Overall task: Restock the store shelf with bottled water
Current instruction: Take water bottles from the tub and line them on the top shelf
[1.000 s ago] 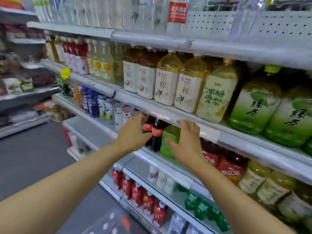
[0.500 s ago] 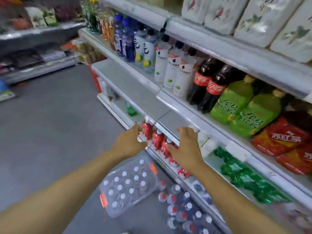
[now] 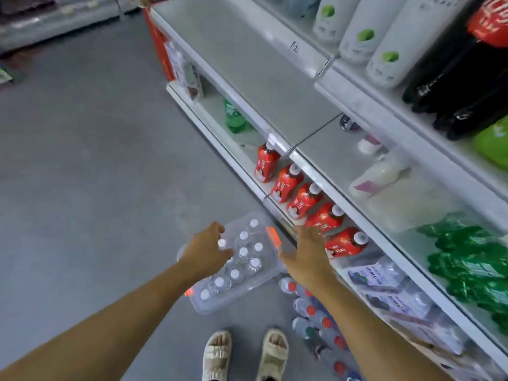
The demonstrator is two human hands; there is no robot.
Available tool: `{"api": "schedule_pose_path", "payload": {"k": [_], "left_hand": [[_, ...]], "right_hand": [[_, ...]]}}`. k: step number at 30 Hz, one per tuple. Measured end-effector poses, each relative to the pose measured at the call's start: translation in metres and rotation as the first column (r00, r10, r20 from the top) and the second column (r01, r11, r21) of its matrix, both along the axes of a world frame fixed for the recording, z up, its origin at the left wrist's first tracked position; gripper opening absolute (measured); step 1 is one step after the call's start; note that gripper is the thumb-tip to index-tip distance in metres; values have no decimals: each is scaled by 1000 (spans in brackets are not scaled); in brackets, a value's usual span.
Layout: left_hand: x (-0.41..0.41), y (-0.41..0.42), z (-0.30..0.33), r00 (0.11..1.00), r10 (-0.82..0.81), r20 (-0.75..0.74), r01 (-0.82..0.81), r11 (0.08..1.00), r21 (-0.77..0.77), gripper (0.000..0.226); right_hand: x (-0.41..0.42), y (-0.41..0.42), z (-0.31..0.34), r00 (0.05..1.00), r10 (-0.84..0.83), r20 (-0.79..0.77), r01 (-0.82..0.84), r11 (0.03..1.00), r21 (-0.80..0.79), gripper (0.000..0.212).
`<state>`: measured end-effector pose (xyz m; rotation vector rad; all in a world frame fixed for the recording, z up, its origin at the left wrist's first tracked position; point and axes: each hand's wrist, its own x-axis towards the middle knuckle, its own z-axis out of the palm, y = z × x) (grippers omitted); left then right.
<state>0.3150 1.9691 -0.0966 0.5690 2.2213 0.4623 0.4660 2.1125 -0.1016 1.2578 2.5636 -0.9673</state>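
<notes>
Fingers of both hands spread above water-bottle bin.

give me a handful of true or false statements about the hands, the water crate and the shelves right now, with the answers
1. A clear plastic crate of white-capped water bottles sits on the floor. True.
2. The left hand grips a bottle lifted out of the crate. False: it reaches over the crate with nothing lifted.
3. The right hand holds nothing, fingers spread. True.
4. The red pouch drinks stand on the top shelf beside the cola. False: they line the lowest shelf, near the floor.
5. More bottles with red caps lie on the floor near the person's sandals. True.
6. The grey shelf above the pouches is packed full of water. False: its left stretch is bare.
</notes>
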Motion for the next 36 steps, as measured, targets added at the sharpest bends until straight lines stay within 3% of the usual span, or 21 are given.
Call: {"api": "schedule_pose_path", "payload": {"k": [12,21,29,36], "left_hand": [[29,24,-198,996,80,28,-78,994,-72,52],[26,43,-342,990,-5,-138,-4,998,-68,59],[22,46,-408,974,-79,-213,70,996,-47,57],[20,45,-427,966,-87,-244,95,995,20,58]], "right_hand": [[-11,29,-207,996,82,45,-75,987,-141,58],[-27,36,-371,993,109,55,-98,979,-182,57],[-37,47,-457,991,125,-39,-131,941,-312,59],[-48,47,-490,979,106,-173,-157,937,-312,53]]}}
